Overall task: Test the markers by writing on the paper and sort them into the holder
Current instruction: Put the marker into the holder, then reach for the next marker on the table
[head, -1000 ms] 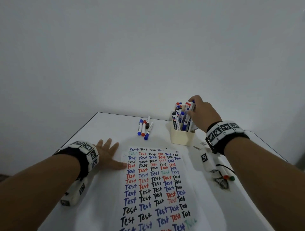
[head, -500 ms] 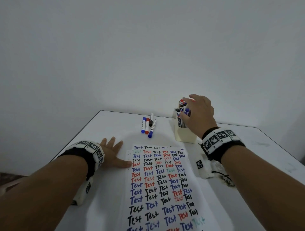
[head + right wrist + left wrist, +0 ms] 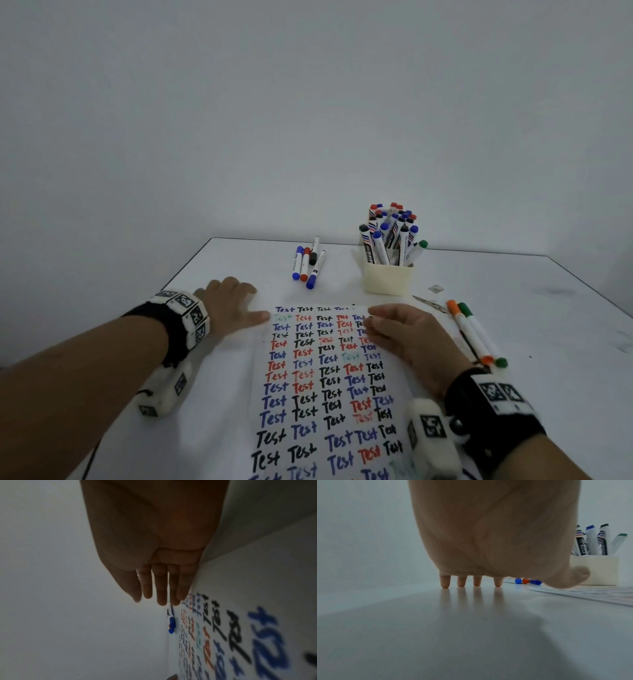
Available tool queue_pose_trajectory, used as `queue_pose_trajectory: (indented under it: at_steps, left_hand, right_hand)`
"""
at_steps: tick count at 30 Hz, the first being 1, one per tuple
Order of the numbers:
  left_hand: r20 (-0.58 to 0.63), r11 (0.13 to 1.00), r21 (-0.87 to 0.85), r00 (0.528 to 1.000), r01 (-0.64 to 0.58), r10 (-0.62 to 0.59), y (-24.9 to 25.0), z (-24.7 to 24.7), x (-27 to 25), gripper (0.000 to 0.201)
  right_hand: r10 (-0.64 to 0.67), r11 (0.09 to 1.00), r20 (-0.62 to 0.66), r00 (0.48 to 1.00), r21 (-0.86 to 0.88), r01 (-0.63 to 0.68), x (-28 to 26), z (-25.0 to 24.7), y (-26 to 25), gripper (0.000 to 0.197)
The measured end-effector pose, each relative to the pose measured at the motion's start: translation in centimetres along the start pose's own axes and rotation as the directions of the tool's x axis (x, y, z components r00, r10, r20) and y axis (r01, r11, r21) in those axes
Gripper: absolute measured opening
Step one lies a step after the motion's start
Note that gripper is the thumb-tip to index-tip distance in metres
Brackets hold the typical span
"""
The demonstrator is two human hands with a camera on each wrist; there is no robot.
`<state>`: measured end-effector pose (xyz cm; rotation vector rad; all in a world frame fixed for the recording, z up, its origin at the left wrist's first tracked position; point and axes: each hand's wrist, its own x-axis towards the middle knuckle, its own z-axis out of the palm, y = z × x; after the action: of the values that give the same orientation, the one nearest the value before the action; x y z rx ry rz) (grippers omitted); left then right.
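Note:
A paper [image 3: 329,387] covered in rows of the word "Test" in black, blue, red and green lies on the white table [image 3: 513,281]. A cream holder [image 3: 387,277] packed with several capped markers [image 3: 390,236] stands behind its far right corner. Several loose markers [image 3: 308,262] lie behind the paper's far edge. My left hand [image 3: 233,305] rests on its fingertips [image 3: 461,582] beside the paper's left edge, thumb at the edge, holding nothing. My right hand [image 3: 400,334] hovers with straight fingers [image 3: 162,586] over the paper's upper right part, empty.
An orange marker [image 3: 471,334] and a green marker [image 3: 483,334] lie side by side on the table right of the paper. A small scrap [image 3: 435,288] lies near the holder. A pale wall rises behind the table's far edge.
My right hand has left the holder and come back toward me over the paper's upper right part, empty. The left hand stayed beside the paper, its fingers now bent onto their tips.

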<state>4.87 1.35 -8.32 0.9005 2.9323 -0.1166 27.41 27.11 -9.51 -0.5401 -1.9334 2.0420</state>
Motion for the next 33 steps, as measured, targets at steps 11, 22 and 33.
queue_pose_trajectory:
  at_steps: [11,22,33]
  left_hand:
    - [-0.019,0.978,0.079,0.980,-0.194,0.196,3.0,-5.4,8.1,0.060]
    - [-0.025,0.970,0.197,0.989,-0.139,0.147,5.7,-5.1,10.9,0.055]
    - [0.037,0.980,0.149,0.991,-0.133,0.129,4.3,-5.0,8.0,0.027]
  right_hand:
    - [-0.033,0.969,0.130,0.991,-0.239,0.064,1.1,-0.9,0.8,0.013]
    - [-0.060,0.963,0.171,0.983,-0.250,0.103,2.0,-1.2,1.3,0.014]
    - [-0.037,0.982,0.154,0.987,-0.179,0.064,1.8,-1.2,1.3,0.014]
